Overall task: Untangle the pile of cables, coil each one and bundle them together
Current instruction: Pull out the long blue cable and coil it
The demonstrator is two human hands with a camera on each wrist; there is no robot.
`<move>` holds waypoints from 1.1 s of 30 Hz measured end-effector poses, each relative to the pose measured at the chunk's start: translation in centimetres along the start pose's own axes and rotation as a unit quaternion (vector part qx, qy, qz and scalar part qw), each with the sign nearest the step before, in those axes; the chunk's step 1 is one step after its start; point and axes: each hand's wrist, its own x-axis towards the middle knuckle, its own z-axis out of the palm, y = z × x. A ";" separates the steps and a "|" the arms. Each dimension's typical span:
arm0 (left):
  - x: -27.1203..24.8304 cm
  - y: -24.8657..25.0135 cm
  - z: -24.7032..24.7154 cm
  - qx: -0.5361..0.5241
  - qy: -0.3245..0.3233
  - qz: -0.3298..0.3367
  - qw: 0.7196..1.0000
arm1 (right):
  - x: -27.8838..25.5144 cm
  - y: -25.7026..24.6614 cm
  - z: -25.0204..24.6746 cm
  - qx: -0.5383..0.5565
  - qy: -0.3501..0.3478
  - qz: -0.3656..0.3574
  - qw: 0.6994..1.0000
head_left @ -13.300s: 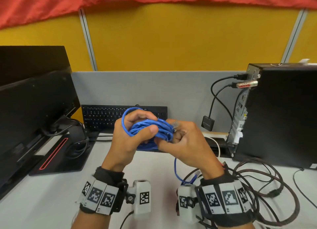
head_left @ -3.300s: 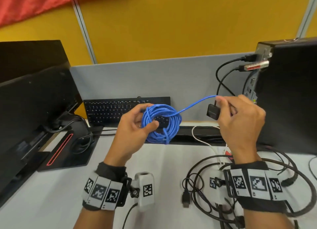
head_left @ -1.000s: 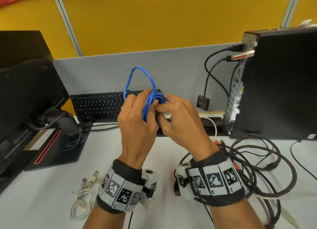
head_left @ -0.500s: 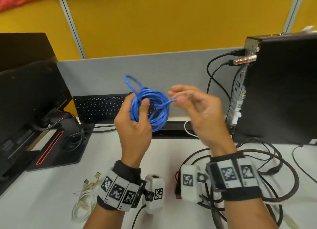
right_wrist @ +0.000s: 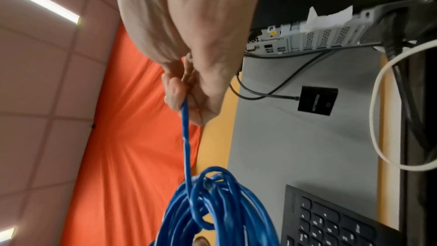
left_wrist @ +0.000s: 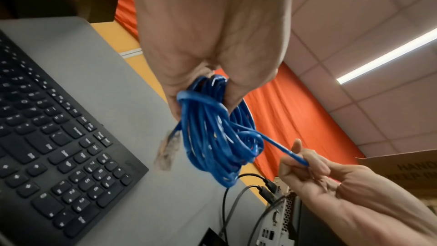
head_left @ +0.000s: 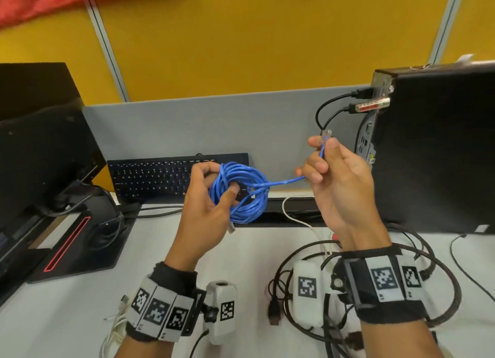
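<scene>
White desk (head_left: pixel 150 290) carries: black keyboard (head_left: pixel 160 177) beyond the left fingers, monitor base (head_left: pixel 80 240) far left, black tower (head_left: pixel 439 154) right of the right fingers, tangled black cables (head_left: pixel 294 258) and white cable (head_left: pixel 112 336) at the near edge.

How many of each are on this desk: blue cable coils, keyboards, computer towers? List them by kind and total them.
blue Ethernet cable coil: 1
keyboard: 1
computer tower: 1
Total: 3
</scene>
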 end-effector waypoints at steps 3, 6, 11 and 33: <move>0.0 0.2 0.1 -0.020 -0.064 0.005 0.998 | -0.1 -1.0 -0.5 -0.008 0.003 -0.025 1.000; 0.1 0.6 0.4 0.015 -0.099 0.042 0.994 | -0.1 -1.7 -0.9 -0.046 0.003 -0.054 0.997; -0.3 0.7 1.2 0.054 -0.133 0.017 0.989 | -0.1 -1.2 0.0 -0.195 -0.014 -0.119 0.974; -2.1 2.2 3.6 0.150 -0.145 0.051 0.977 | -0.5 -2.7 0.1 -0.108 -0.058 -0.079 0.989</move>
